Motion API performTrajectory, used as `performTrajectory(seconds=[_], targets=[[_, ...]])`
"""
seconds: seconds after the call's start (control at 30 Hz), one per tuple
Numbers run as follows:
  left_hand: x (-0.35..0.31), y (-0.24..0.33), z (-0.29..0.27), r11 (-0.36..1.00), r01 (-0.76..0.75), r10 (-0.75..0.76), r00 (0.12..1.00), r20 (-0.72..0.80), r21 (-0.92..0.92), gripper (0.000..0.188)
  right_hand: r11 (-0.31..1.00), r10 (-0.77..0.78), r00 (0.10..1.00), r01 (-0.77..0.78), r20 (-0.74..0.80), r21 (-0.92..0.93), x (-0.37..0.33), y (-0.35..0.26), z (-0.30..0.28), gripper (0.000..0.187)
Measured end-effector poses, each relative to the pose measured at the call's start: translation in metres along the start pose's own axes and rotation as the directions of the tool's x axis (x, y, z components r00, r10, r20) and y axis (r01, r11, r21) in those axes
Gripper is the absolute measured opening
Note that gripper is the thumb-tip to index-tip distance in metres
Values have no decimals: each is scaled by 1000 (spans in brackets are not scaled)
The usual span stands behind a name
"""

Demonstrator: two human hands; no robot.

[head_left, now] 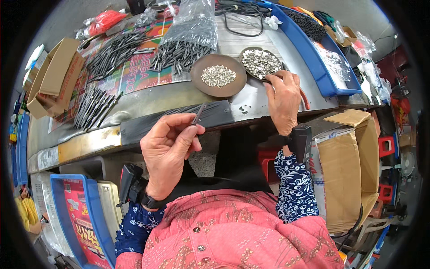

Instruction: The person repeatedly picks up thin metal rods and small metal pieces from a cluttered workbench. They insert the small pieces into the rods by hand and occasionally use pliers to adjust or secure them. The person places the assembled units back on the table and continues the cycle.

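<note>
My left hand [169, 145] is raised in front of the table edge, its thumb and fingers pinching a thin dark metal strip [199, 114] that points upward. Over at the right, my right hand [285, 99] reaches to the near right rim of a round dark dish [243, 66]. That dish holds many small, shiny silver pieces [260, 62]. Its fingers are curled with the tips together; whatever may be between them is hidden. Just left of it, a brown round dish [201, 60] holds a heap of small silver pins [218, 76].
Dark metal strips lie in piles [114, 51] and spill from a clear plastic bag [190, 33]. A cardboard box [56, 76] stands left, and a blue tray [313, 51] lies right. Below the table are an open carton [347, 166] and a blue crate [67, 215]. Red-handled pliers [305, 99] lie near my right hand.
</note>
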State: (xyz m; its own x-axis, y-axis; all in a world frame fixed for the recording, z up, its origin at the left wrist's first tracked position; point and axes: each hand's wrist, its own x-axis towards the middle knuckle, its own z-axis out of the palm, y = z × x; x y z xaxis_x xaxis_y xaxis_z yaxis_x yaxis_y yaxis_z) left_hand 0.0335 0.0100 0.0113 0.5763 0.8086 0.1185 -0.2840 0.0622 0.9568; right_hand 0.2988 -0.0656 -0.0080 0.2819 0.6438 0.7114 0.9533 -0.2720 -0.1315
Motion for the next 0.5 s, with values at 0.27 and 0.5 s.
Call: performTrajectory(seconds=[0.27, 0.5], targets=[[-1, -1, -4, 991, 70, -68, 997, 23, -115, 15, 998, -13, 995, 6, 100, 69, 11, 10, -2, 16], [-7, 2, -2, 985, 82, -79, 996, 28, -150, 15, 984, -55, 980, 21, 189, 177, 23, 10, -12, 9]])
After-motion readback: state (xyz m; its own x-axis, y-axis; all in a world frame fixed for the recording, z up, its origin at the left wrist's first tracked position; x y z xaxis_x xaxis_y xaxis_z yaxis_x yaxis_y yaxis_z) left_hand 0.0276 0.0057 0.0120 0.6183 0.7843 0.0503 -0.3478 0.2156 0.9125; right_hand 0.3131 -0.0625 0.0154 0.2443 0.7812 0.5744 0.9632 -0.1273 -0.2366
